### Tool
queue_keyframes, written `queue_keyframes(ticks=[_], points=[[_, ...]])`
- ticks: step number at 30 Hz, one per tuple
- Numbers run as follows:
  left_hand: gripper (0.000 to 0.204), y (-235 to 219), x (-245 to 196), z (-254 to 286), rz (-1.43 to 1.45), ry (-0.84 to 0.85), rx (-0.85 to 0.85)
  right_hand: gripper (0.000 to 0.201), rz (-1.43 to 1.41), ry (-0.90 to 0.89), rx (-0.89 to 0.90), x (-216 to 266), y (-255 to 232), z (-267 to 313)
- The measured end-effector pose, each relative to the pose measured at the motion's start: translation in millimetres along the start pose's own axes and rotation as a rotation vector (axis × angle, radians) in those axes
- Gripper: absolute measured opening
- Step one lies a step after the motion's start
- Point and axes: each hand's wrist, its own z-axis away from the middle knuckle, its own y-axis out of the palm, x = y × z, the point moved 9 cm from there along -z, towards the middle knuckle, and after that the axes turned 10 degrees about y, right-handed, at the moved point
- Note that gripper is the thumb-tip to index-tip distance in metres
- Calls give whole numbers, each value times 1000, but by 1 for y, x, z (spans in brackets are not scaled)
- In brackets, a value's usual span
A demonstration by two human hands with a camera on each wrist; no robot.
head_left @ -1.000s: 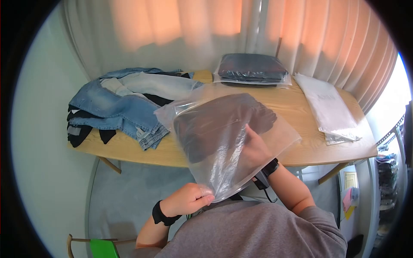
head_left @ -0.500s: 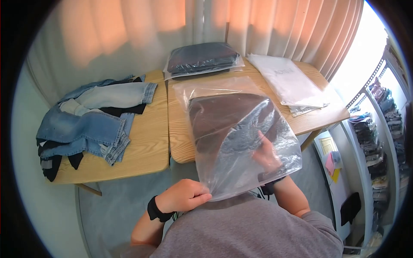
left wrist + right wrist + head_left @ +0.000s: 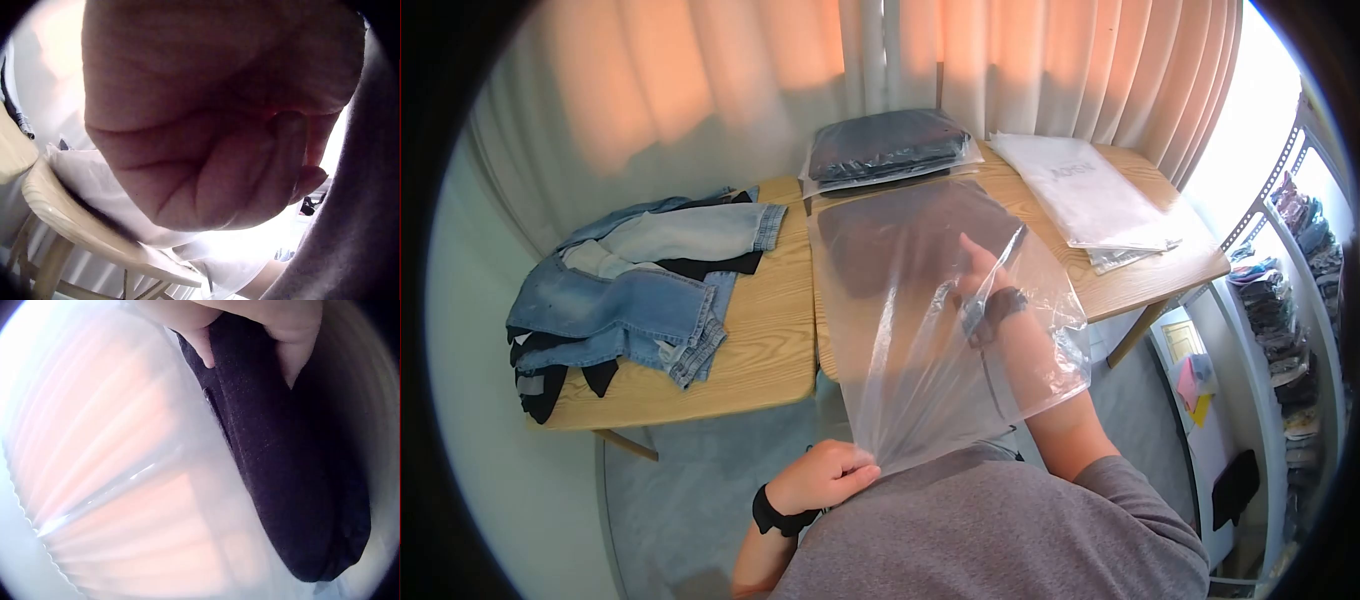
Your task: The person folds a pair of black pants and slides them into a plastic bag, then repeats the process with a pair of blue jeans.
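A clear frosted plastic bag (image 3: 920, 370) stretches from the person's lap out over the table. At its near left corner, the left hand (image 3: 825, 475) pinches the open edge between thumb and curled fingers. The right hand (image 3: 980, 270) is inside the bag up to the forearm. It grips a folded dark garment (image 3: 880, 240), which lies toward the bag's far end. In the right wrist view, thumb and fingers (image 3: 297, 353) close on both faces of the folded dark cloth (image 3: 275, 462). In the left wrist view the palm hides most of the pinched edge.
Denim trousers and black clothes (image 3: 620, 300) lie piled on the left table (image 3: 770, 350). Behind the bag sits a stack of bagged dark garments (image 3: 890, 150). Flat plastic bags (image 3: 1080, 195) lie at the right. Shelves of clothing (image 3: 1270, 320) stand beyond the table's right end.
The right hand has moved farther forward inside the bag, taking the dark garment toward the far end. The left hand keeps its pinch on the edge. The head view has swung right.
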Motion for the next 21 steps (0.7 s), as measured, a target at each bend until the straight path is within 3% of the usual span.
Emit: queue_keyframes(ticks=[2, 4, 6, 8, 10, 12, 13, 14, 16, 17, 18, 19, 20, 21], points=[[27, -1, 11, 0, 35, -41, -25, 52, -91, 14, 41, -4, -32, -43], [29, -4, 16, 2, 65, -75, -45, 51, 775, -389, 91, 22, -54, -80], [34, -18, 20, 14, 101, -71, -170, 51, 116, 82, -69, -28, -36, 8], [31, -24, 27, 31, 130, -76, -217, 54, 270, -259, 442, -55, -52, 50], [28, -29, 35, 47, 179, -79, -275, 49, 1393, -644, 131, -66, -28, 139], [26, -37, 47, 62, 248, -104, -366, 46, 1572, -382, 456, -89, -28, 193], [26, -39, 47, 64, 261, -101, -360, 41, 1677, -298, 432, -87, -33, 213], [27, -44, 46, 66, 284, -85, -382, 33, 1562, -255, 518, -80, -37, 235], [31, -49, 52, 72, 402, -31, -416, 26, 1285, -229, 528, -42, -45, 266], [31, -47, 52, 69, 407, -32, -407, 25, 1060, -309, 551, -18, -61, 273], [31, -52, 52, 70, 600, 14, -513, 23, 829, -387, 570, 6, -92, 274], [31, -60, 53, 71, 790, 59, -617, 25, 575, -419, 499, 33, -149, 265], [23, -67, 71, 73, 846, 96, -667, 37, 643, -645, 93, 57, -175, 246], [26, -76, 109, 83, 674, -49, -738, 48, 927, -753, -182, 65, -176, 229]])
